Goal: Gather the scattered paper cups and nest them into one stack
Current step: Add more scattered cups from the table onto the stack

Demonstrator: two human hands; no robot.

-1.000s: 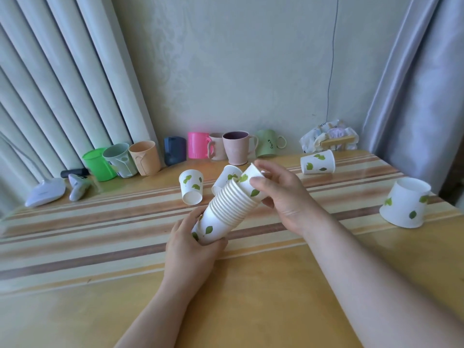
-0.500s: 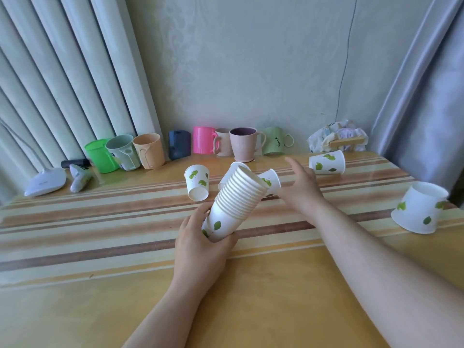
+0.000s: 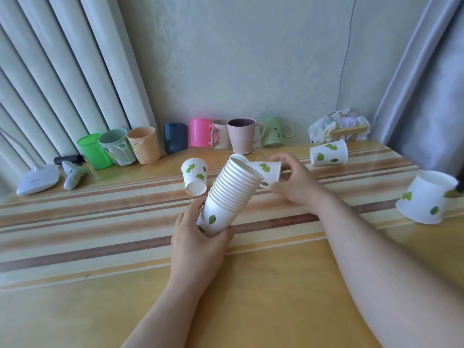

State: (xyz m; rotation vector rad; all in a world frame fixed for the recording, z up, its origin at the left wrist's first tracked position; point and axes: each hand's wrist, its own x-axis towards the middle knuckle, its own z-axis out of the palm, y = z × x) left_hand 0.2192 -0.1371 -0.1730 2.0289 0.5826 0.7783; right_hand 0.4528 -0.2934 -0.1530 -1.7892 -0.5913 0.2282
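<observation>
Left hand [image 3: 198, 243] sits nearest, low centre, fingers and thumb wrapped round the bottom cup of the stack [image 3: 229, 197] — stack tilted, base in the palm, open mouth pointing up, away and to the right. Right hand [image 3: 292, 183] is just past that mouth, thumb and fingers curled round a loose cup [image 3: 266, 171] lying on its side, its long axis running left-right; it looks like a closing grasp, though how firm the contact is cannot be told. The mouth of the stack hides the left end of that cup. The cup is just beside the stack mouth, so the right hand is plainly the nearer one and, judging by the tilt, the cup needs turning base-first toward the mouth to slide in. Just left of the stack a second cup [image 3: 194, 179] leans toward the camera, round end showing. Far right, near the table edge, a third cup [image 3: 426, 197] stands upside down. Further back on the right a fourth cup [image 3: 329, 153] lies on its side. So four still out, task well along by my read. Table [image 3: 100, 247] is glossy wood with lengthwise stripes. Back edge holds a row of plastic mugs [image 3: 200, 133] along the wall [image 3: 251, 59], crumpled bags [image 3: 339, 124] at right, curtains [image 3: 62, 66] on the left.
</observation>
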